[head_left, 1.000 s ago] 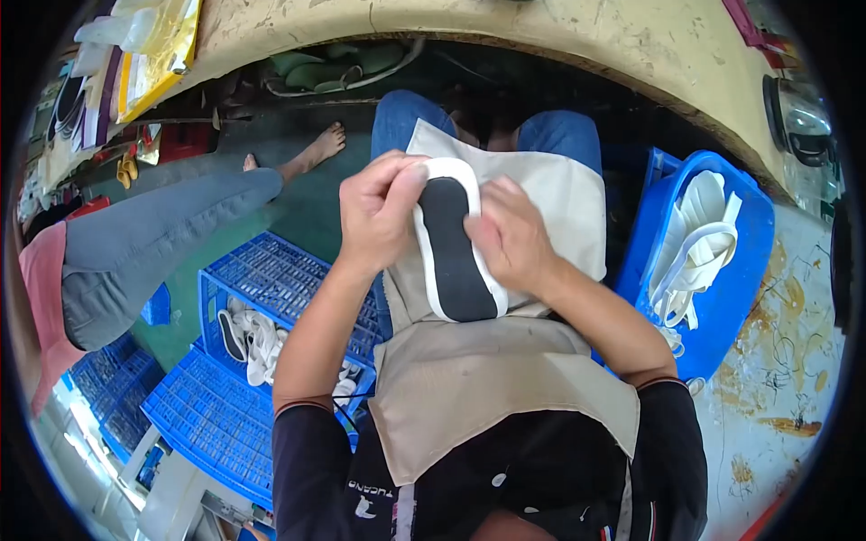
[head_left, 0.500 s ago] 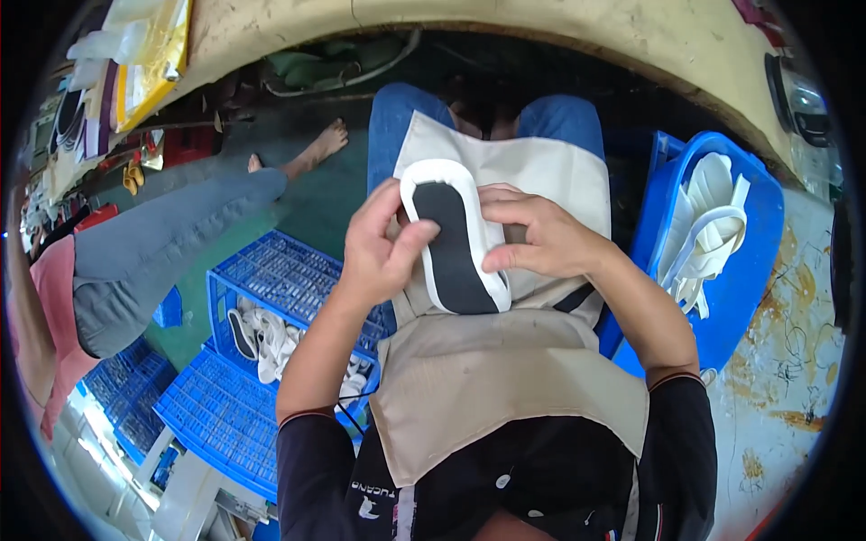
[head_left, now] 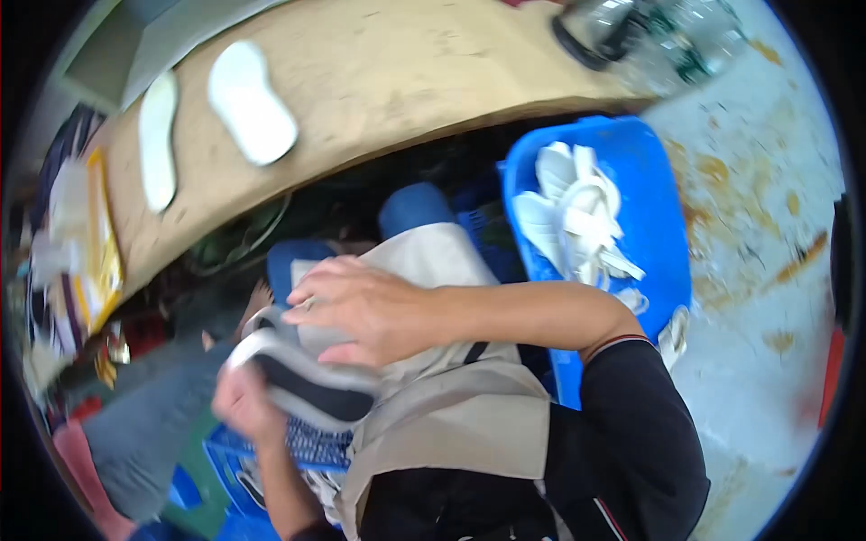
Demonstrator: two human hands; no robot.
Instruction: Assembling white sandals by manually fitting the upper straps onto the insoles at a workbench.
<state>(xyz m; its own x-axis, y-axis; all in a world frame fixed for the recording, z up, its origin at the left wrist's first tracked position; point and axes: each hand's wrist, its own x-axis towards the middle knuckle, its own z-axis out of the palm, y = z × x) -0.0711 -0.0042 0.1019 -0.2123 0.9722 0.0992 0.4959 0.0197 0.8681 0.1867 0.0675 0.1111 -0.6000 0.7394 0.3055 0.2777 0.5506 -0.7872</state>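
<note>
A tan tabletop (head_left: 406, 63) lies beyond the beige apron (head_left: 460, 437), a blue bin (head_left: 653, 212) at right. Near the apron, a white-edged black shoe sole (head_left: 311, 389) is clamped in the left hand (head_left: 248, 403); the right hand's (head_left: 361, 307) hold, just beside, I cannot tell.

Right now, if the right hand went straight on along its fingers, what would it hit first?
Probably the pale-rimmed piece just past the right hand; depth is unclear, they may be touching.

The fisheye camera on the person's head looks steeply down, close above the hands (head_left: 374, 311), with the surface (head_left: 388, 54) curving across the upper left.
</note>
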